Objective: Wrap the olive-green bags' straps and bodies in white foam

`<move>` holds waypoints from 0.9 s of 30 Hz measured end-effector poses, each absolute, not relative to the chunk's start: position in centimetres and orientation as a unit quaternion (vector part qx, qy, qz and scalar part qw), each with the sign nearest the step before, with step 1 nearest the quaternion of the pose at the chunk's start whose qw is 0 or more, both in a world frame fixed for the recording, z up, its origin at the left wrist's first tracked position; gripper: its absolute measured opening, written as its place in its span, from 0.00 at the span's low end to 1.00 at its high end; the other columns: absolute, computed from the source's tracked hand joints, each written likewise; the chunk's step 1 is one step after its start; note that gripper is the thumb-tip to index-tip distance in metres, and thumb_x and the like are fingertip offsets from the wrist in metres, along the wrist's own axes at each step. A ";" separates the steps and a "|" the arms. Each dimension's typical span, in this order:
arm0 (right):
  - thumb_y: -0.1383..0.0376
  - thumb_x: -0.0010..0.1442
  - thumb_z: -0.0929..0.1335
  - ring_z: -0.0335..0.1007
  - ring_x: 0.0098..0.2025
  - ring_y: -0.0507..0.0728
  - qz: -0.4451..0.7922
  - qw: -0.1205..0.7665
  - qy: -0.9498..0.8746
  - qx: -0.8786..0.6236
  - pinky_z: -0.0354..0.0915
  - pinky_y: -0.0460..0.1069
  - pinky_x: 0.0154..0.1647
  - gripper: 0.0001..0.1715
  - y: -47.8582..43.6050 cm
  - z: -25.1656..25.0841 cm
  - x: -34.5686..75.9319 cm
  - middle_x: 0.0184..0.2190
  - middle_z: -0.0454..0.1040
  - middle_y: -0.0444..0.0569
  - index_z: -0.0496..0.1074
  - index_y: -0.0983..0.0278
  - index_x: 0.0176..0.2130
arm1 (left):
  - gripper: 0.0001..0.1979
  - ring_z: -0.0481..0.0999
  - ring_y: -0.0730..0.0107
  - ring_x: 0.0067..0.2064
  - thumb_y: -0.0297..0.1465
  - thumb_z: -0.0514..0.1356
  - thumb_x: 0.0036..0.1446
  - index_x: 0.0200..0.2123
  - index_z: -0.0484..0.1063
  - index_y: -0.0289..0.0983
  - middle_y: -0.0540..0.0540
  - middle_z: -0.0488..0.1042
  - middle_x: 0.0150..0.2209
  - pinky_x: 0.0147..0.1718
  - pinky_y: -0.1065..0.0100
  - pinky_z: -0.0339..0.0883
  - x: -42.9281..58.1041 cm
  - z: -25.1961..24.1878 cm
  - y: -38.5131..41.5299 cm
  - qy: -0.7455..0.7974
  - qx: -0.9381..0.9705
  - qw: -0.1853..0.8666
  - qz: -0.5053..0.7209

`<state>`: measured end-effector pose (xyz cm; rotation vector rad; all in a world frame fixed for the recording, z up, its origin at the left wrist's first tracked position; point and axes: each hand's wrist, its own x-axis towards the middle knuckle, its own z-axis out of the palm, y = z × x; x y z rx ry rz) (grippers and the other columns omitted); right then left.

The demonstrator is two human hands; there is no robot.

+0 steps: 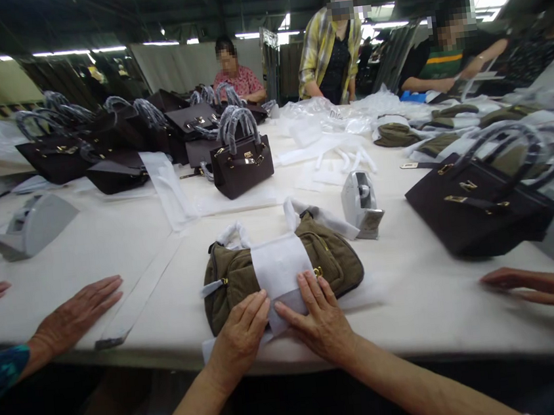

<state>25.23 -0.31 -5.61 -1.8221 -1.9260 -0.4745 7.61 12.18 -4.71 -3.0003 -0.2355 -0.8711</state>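
The person's left hand lies on the near left part of a white paper band, fingers together and bent at the knuckles; I cannot tell whether it pinches the paper. The right hand rests with fingers apart and stretched over the band, pressing nothing between them. Under both hands is an olive bag, lying on the white table near its front edge, with the band across its middle.

Take this bag as the clock's centre, with twelve on the far side. At two o'clock, just beyond it, stands a grey tape dispenser. Between two and three a big dark handbag leans, its handles wrapped. At nine o'clock a co-worker's hand lies flat on the table; past three another co-worker's hand shows, blurred. Between nine and ten sits a second dispenser.

Farther out, a small dark handbag stands upright between eleven and twelve, and a crowd of handbags fills ten to eleven. Clear plastic lies toward one.
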 end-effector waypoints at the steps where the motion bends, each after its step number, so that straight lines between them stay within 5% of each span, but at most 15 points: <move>1: 0.57 0.54 0.67 0.39 0.62 0.73 -0.178 0.225 -0.697 -0.658 0.50 0.67 0.53 0.36 -0.3 -5.7 25.3 0.64 0.39 0.59 0.51 0.47 0.59 | 0.20 0.58 0.60 0.57 0.20 0.51 0.56 0.53 0.59 0.28 0.35 0.63 0.53 0.53 0.59 0.60 7.5 -4.6 12.0 -0.078 -0.958 0.010 -0.275; 9: 0.65 0.54 0.68 0.40 0.62 0.71 -0.193 0.230 -0.699 -0.649 0.53 0.66 0.53 0.34 -0.5 -4.9 24.9 0.63 0.44 0.58 0.55 0.48 0.57 | 0.26 0.62 0.56 0.52 0.25 0.54 0.51 0.55 0.58 0.31 0.39 0.62 0.55 0.47 0.56 0.60 7.0 -2.9 10.8 -0.108 -0.971 0.052 -0.209; 13: 0.68 0.54 0.67 0.47 0.60 0.67 -0.190 0.257 -0.717 -0.619 0.55 0.64 0.53 0.29 -2.4 -3.2 27.1 0.58 0.53 0.59 0.60 0.56 0.55 | 0.22 0.67 0.60 0.41 0.24 0.53 0.53 0.53 0.61 0.33 0.39 0.68 0.46 0.37 0.60 0.63 7.0 -2.9 10.6 -0.146 -0.960 0.095 -0.218; 17: 0.71 0.54 0.66 0.61 0.49 0.59 -0.220 0.285 -0.695 -0.623 0.59 0.59 0.52 0.20 -4.6 -2.7 32.0 0.43 0.68 0.54 0.65 0.63 0.48 | 0.22 0.65 0.65 0.32 0.22 0.52 0.54 0.54 0.61 0.31 0.43 0.66 0.33 0.30 0.63 0.62 7.2 -2.9 10.6 -0.140 -0.964 0.102 -0.202; 27: 0.73 0.58 0.62 0.64 0.42 0.54 -0.158 0.267 -0.754 -0.579 0.63 0.54 0.44 0.12 -3.6 -6.1 36.3 0.36 0.71 0.49 0.70 0.61 0.40 | 0.20 0.63 0.69 0.30 0.23 0.47 0.60 0.56 0.57 0.29 0.48 0.63 0.26 0.28 0.67 0.58 7.5 -4.8 11.1 -0.109 -0.967 0.120 -0.196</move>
